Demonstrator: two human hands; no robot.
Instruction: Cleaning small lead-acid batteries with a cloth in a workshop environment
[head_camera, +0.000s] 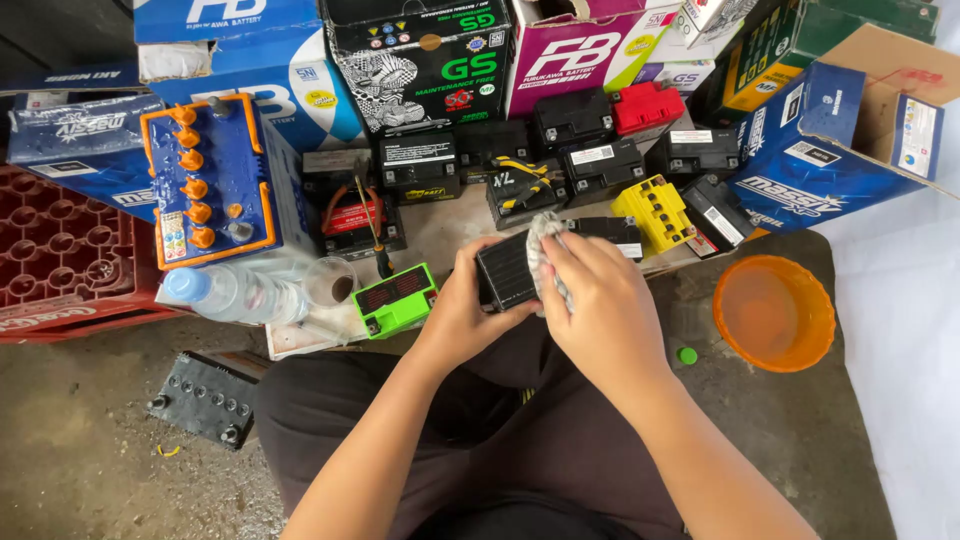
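Both hands raised together – left (458, 312) cupped, right (598, 305) fingers curled shut

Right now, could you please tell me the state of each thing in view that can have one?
Black battery: held in left hand, being wiped.
Rag: bunched under right hand, pressed on the battery.
Green battery: resting on the ground.
Blue battery: lying flat, orange caps on.
Bottle: lying on its side, capped.
Orange bowl: upright.
Screwdriver: leaning, tip up.
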